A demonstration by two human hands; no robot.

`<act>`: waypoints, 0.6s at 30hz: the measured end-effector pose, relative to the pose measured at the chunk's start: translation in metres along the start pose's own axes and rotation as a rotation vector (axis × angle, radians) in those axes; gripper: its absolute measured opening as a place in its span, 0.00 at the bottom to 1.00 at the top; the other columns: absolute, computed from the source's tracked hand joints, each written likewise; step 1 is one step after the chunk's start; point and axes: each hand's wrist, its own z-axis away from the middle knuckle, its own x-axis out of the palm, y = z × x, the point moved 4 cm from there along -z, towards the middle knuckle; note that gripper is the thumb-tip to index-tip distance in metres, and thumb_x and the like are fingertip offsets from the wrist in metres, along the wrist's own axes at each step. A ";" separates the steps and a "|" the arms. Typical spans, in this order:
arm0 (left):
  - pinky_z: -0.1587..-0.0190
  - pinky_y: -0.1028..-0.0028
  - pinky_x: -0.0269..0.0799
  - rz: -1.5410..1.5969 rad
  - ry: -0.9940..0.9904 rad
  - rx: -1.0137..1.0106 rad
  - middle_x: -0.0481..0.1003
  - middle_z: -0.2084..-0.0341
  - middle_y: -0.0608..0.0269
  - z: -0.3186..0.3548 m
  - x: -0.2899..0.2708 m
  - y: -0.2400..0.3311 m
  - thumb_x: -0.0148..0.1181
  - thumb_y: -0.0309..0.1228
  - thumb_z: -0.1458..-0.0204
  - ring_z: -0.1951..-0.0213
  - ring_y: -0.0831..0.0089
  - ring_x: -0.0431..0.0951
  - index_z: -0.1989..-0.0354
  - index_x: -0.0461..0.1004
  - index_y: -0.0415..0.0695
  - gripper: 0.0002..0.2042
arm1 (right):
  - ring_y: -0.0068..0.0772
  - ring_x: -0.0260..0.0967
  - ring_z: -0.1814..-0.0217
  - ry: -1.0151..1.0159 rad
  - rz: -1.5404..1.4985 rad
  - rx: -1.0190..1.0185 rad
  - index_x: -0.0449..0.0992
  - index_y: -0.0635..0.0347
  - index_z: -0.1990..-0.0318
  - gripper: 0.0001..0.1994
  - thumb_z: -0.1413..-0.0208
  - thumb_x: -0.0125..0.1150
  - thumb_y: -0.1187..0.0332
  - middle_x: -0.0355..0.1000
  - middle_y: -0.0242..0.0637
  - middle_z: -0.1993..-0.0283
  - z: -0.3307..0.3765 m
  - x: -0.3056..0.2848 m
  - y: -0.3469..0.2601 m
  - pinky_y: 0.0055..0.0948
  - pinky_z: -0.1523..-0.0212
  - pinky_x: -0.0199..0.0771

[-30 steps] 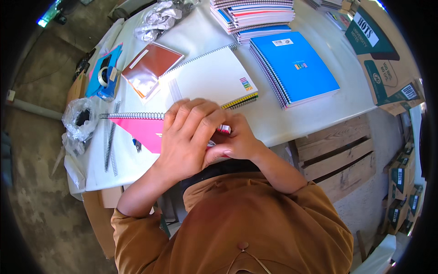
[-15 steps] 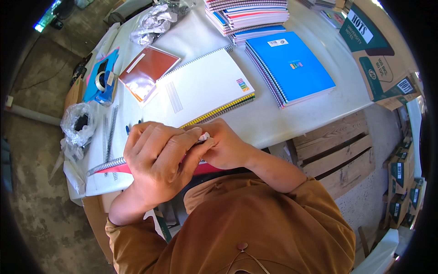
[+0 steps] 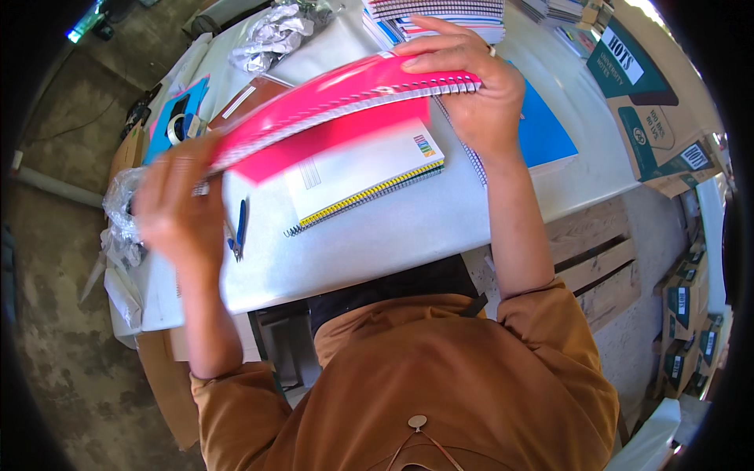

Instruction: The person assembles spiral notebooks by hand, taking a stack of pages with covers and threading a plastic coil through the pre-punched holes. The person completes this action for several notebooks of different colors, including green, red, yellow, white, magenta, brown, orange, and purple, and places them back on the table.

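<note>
Two bare hands held a pink spiral-bound notebook raised above a white bench, well clear of its surface. The right hand gripped the far end, fingers curled over the cover and thumb tucked beneath near the wire binding; the left hand, blurred, appeared to clamp the near end, though how its fingers closed could not be told. Directly below lay a white-covered notebook with a yellow spiral edge, flat on the bench, and a blue notebook sat partly hidden behind the right wrist. A stack of spiral notebooks stood at the far edge, just beyond the right hand. A blue pen rested near the left hand, with crumpled clear plastic at the bench's left rim, a roll of tape on a blue sheet farther back, and a crumpled wrapper toward the far left. Printed cardboard boxes stood off to the right beside a wooden pallet. By the look of it, the pink notebook was being carried across toward the stack, midway through that lift; setting it down would call for both hands to level the book, line its spiral edge with those below and lower it squarely so the pile stayed even.
</note>
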 end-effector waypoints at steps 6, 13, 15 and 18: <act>0.52 0.66 0.69 0.270 -0.411 -0.040 0.72 0.55 0.58 0.132 0.113 0.032 0.64 0.33 0.58 0.52 0.61 0.72 0.53 0.72 0.46 0.20 | 0.35 0.64 0.43 -0.648 0.093 0.815 0.77 0.56 0.61 0.14 0.57 0.58 0.80 0.71 0.36 0.51 0.129 0.014 0.046 0.30 0.40 0.57; 0.53 0.66 0.69 0.415 -0.417 -0.563 0.71 0.56 0.45 0.150 0.116 0.015 0.68 0.39 0.62 0.54 0.54 0.72 0.45 0.60 0.35 0.36 | 0.44 0.63 0.43 -0.081 0.139 0.911 0.58 0.66 0.41 0.24 0.45 0.52 0.68 0.63 0.54 0.45 0.181 0.030 0.051 0.31 0.43 0.58; 0.53 0.67 0.68 0.561 -0.546 -0.724 0.71 0.55 0.44 0.154 0.120 0.012 0.69 0.36 0.63 0.55 0.54 0.73 0.44 0.57 0.34 0.38 | 0.44 0.63 0.44 -0.095 0.100 1.017 0.55 0.68 0.41 0.25 0.43 0.50 0.66 0.62 0.56 0.45 0.183 0.036 0.054 0.30 0.45 0.60; 0.57 0.67 0.70 0.542 -0.510 -0.748 0.74 0.62 0.44 0.148 0.113 0.013 0.67 0.40 0.60 0.63 0.53 0.77 0.43 0.55 0.34 0.38 | 0.27 0.71 0.59 0.000 0.017 1.033 0.64 0.67 0.45 0.24 0.49 0.60 0.66 0.72 0.49 0.56 0.176 0.035 0.058 0.24 0.56 0.68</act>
